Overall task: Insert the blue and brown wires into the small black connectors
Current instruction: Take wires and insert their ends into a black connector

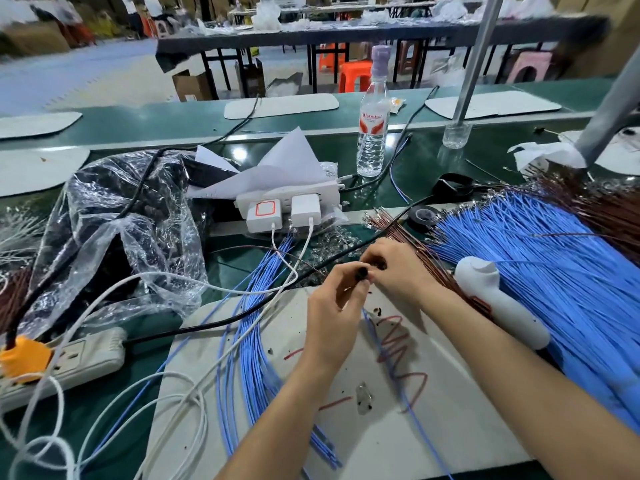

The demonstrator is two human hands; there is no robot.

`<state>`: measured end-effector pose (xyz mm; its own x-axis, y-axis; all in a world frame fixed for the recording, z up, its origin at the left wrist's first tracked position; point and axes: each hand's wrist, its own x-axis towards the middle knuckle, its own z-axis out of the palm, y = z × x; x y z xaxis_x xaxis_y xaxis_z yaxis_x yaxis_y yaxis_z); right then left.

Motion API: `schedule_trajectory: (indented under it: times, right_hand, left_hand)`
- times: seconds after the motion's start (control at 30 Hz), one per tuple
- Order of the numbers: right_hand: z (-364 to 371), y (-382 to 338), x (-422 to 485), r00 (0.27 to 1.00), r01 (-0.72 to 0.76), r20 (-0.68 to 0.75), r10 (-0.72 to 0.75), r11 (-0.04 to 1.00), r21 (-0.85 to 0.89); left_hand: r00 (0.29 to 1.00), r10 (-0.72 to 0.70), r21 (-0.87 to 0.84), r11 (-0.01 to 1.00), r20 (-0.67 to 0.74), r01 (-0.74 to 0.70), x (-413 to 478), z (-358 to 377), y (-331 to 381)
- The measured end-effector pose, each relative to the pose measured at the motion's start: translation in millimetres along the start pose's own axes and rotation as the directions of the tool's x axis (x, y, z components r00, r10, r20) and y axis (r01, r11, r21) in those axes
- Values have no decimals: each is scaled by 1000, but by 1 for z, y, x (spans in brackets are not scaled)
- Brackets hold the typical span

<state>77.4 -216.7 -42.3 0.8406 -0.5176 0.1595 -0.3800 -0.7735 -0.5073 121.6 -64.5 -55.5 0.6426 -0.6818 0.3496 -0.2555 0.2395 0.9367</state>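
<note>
Head view: the grip of the left hand (334, 306) is clamped on the small black connector (362, 274) above the surface (426, 157), the right hand (394, 268) curls against it, hold hidden, blue wire (391, 370) trailing below; likely mid-insertion, next pushing the terminal straight home.

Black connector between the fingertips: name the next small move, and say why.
Probably press the wire end a little deeper into the black connector. The left hand pinches it, the right hand closes its fingertips against it, and a blue wire trails from there over the white mat. Whether the wire is seated is hidden.
</note>
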Motion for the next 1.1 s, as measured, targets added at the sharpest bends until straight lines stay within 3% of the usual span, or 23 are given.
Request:
schedule_trajectory:
  times: [0.1,0.2,0.27,0.33,0.4,0.47,0.63,0.8,1.1]
  right_hand:
    - [3,10,-14,995,61,-84,-55,996,60]
    - [7,16,-23,953,85,-298,-62,994,63]
    - [6,16,-30,890,73,-455,-5,989,130]
    - [5,14,-39,844,53,-526,104,960,275]
    - [3,8,-48,872,68,-437,219,832,551]
    - [1,-1,-56,920,93,-314,236,645,758]
    - [-14,-14,-61,965,168,-237,110,431,887]
    - [-15,-13,-64,980,130,-190,57,536,834]
    - [-20,-10,-64,979,108,-183,94,523,845]
  left_hand:
    - [1000,-3,13,1000,9,3,-1,1,0]
    - [999,-8,54,998,38,6,-2,-1,0]
    - [998,1,92,996,67,-7,-2,-1,1]
    - [996,6,113,993,85,-15,-2,-1,2]
    - [996,6,132,991,92,-18,-1,-1,2]
    - [995,-4,155,988,100,-11,-1,0,1]
    - [995,-2,164,986,96,-14,-1,2,-3]
    - [997,28,187,981,76,-42,0,2,-5]
    - [997,37,226,973,69,-52,-1,2,-8]
